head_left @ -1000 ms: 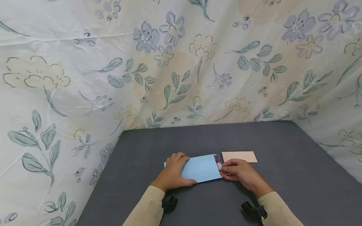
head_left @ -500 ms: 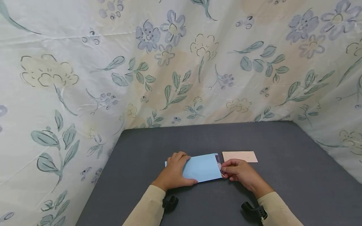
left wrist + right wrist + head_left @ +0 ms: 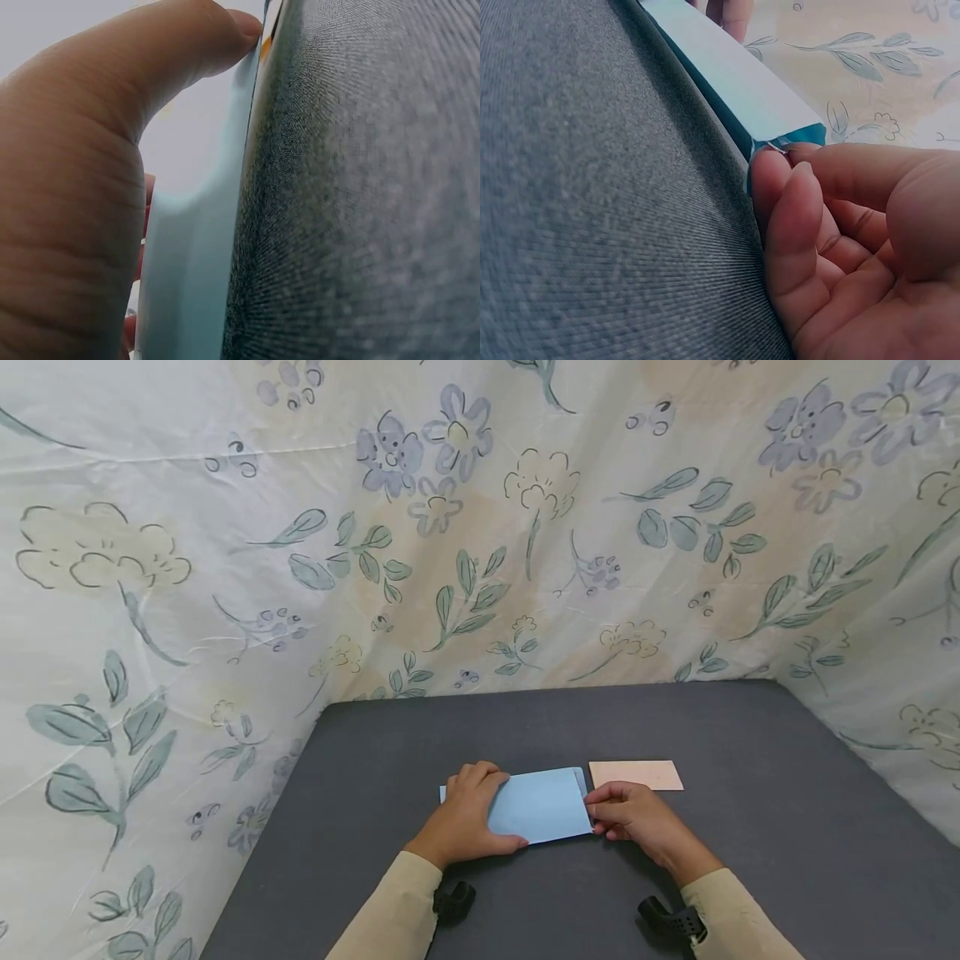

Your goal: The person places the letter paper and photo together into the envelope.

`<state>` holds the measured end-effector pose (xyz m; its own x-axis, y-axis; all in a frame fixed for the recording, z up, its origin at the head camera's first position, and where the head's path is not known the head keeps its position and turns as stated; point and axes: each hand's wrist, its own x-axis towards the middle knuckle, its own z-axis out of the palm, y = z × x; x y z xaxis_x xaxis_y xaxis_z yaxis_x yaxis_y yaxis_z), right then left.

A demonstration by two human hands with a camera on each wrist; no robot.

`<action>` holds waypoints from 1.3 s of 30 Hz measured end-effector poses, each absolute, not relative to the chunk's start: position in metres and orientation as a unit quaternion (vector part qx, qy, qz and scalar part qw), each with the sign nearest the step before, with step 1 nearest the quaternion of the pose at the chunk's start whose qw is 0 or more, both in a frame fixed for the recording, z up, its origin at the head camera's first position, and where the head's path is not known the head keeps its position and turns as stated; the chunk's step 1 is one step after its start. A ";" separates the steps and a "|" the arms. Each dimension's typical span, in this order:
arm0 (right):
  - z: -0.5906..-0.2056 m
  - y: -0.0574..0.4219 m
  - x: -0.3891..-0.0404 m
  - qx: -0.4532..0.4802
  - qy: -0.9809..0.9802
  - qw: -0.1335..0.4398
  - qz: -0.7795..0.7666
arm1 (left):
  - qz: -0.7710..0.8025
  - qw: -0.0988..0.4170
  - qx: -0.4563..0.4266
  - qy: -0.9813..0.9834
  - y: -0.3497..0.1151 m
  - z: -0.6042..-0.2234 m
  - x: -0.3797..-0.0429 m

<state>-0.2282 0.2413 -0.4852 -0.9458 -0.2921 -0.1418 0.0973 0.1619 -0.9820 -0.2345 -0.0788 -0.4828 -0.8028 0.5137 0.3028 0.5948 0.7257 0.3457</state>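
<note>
A light-blue rectangular paper envelope (image 3: 538, 807) rests on the dark-grey fabric-textured table (image 3: 397, 739), open end rightward. The left hand (image 3: 468, 817) grips it, thumb at the near edge, fingers across the far one. The right hand (image 3: 636, 818), fingers curled, pinches the open end.

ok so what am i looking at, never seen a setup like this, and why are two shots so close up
There's no machine here, just a person doing things by hand. The wide view comes from a camera on their head, looking forward and down; the two close-ups come from cameras worn on the wrists. On the dark table lie a blue envelope and a pale pink paper, with flowered cloth behind. The left hand holds the blue envelope across its near and far edges. The right hand pinches at its open end; whether it grips anything inside, I can't tell.
</note>
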 end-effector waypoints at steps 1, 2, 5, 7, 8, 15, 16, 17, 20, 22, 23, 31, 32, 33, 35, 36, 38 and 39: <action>-0.486 0.242 -0.228 -0.065 0.750 0.150 -0.641 | -0.217 0.094 -0.300 -0.924 -0.078 -0.483 -0.234; -0.486 0.242 -0.227 -0.064 0.754 0.148 -0.637 | -0.217 0.095 -0.299 -0.924 -0.077 -0.483 -0.233; -0.487 0.242 -0.227 -0.057 0.761 0.143 -0.631 | -0.212 0.098 -0.298 -0.926 -0.075 -0.484 -0.230; -0.489 0.242 -0.226 -0.054 0.766 0.138 -0.626 | -0.208 0.100 -0.297 -0.926 -0.073 -0.485 -0.229; -0.490 0.242 -0.226 -0.054 0.768 0.136 -0.623 | -0.206 0.102 -0.297 -0.927 -0.072 -0.485 -0.228; -0.488 0.242 -0.225 -0.057 0.776 0.134 -0.613 | -0.198 0.107 -0.293 -0.929 -0.071 -0.486 -0.227; -0.488 0.242 -0.225 -0.054 0.775 0.134 -0.615 | -0.198 0.107 -0.292 -0.930 -0.071 -0.487 -0.227; -0.487 0.243 -0.225 -0.050 0.775 0.133 -0.616 | -0.198 0.107 -0.291 -0.930 -0.071 -0.487 -0.227; -0.486 0.244 -0.225 -0.029 0.770 0.123 -0.626 | -0.201 0.108 -0.288 -0.930 -0.071 -0.487 -0.227; -0.486 0.245 -0.225 -0.014 0.766 0.112 -0.633 | -0.203 0.108 -0.287 -0.930 -0.072 -0.488 -0.227; -0.486 0.246 -0.225 -0.008 0.764 0.104 -0.636 | -0.204 0.108 -0.286 -0.930 -0.072 -0.488 -0.227; -0.486 0.261 -0.232 0.004 0.734 0.060 -0.677 | -0.216 0.104 -0.280 -0.930 -0.072 -0.488 -0.228; -0.485 0.262 -0.232 0.004 0.731 0.058 -0.680 | -0.217 0.103 -0.278 -0.930 -0.072 -0.488 -0.228; -0.484 0.264 -0.233 0.004 0.729 0.055 -0.682 | -0.217 0.102 -0.277 -0.930 -0.072 -0.488 -0.228; -0.483 0.269 -0.235 0.004 0.725 0.052 -0.686 | -0.219 0.099 -0.275 -0.931 -0.071 -0.488 -0.229; -0.482 0.270 -0.236 0.003 0.723 0.050 -0.689 | -0.218 0.099 -0.274 -0.931 -0.071 -0.488 -0.229; -0.481 0.274 -0.237 0.001 0.720 0.047 -0.692 | -0.217 0.095 -0.273 -0.932 -0.071 -0.488 -0.230; -0.481 0.276 -0.238 0.000 0.717 0.046 -0.695 | -0.217 0.094 -0.273 -0.933 -0.071 -0.488 -0.231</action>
<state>-0.2377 0.2759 -0.4813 -0.9958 -0.0640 -0.0659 0.0639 0.0333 -0.9974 -0.2306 -0.0714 -0.4875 -0.8338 0.4678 0.2932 0.5492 0.7571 0.3537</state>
